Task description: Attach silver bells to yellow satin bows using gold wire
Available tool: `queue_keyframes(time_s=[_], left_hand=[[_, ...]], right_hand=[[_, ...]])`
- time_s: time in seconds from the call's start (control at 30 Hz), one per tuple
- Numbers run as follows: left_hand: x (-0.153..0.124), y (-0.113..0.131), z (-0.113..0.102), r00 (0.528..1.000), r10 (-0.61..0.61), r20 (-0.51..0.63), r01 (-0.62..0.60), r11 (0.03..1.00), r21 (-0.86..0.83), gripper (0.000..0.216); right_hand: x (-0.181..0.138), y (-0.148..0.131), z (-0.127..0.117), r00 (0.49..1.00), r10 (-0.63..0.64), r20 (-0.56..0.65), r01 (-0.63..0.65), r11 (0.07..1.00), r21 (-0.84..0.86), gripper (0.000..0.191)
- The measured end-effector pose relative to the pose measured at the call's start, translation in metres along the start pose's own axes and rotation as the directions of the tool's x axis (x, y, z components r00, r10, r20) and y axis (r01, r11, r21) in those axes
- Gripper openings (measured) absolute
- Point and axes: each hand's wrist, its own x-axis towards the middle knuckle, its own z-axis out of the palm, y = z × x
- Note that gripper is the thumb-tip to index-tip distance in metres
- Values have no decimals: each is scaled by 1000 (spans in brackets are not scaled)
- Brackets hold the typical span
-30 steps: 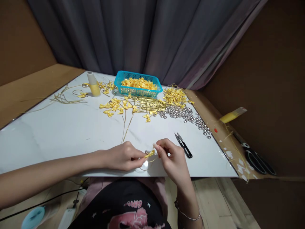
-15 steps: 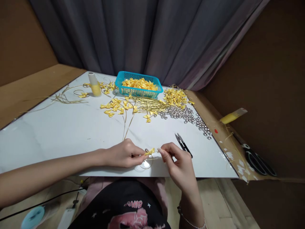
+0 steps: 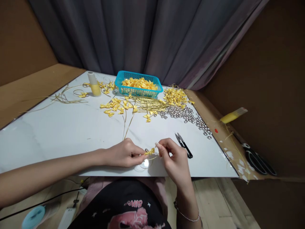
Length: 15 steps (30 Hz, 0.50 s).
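Note:
My left hand (image 3: 130, 153) pinches a yellow ribbon bow (image 3: 150, 151) between thumb and forefinger, just above the table's front edge. A silver bead (image 3: 146, 150) sits against the bow, and a thin gold cord (image 3: 152, 158) loops below it. To the right of the bow is my right hand (image 3: 172, 157), its thumb and forefinger pinched together. Whatever lies between those fingertips is too fine to make out. Black thread snips (image 3: 184, 145) lie just behind the right hand, blades pointing away.
A turquoise basket (image 3: 119, 82) of yellow bows stands at the back. Near it are gold cords (image 3: 150, 105), loose bows (image 3: 175, 96), silver beads (image 3: 179, 113) and a yellow-and-white bottle (image 3: 95, 86). Black-handled scissors (image 3: 258, 162) lie on cardboard at right.
My right hand has shifted slightly left and up, its fingertips now raised above the bow's right end. My left hand and the bow stay where they were.

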Motion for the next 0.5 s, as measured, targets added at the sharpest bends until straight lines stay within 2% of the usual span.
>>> queue_keyframes(time_s=[0.23,0.5], left_hand=[[2,0,-1,999,-49,9,50,997,-54,37],[2,0,0,999,-47,6,47,997,-60,38]], right_hand=[[-2,-6,0,997,-68,-41,68,998,3,20],[3,1,5,999,-32,-34,33,999,20,19]])
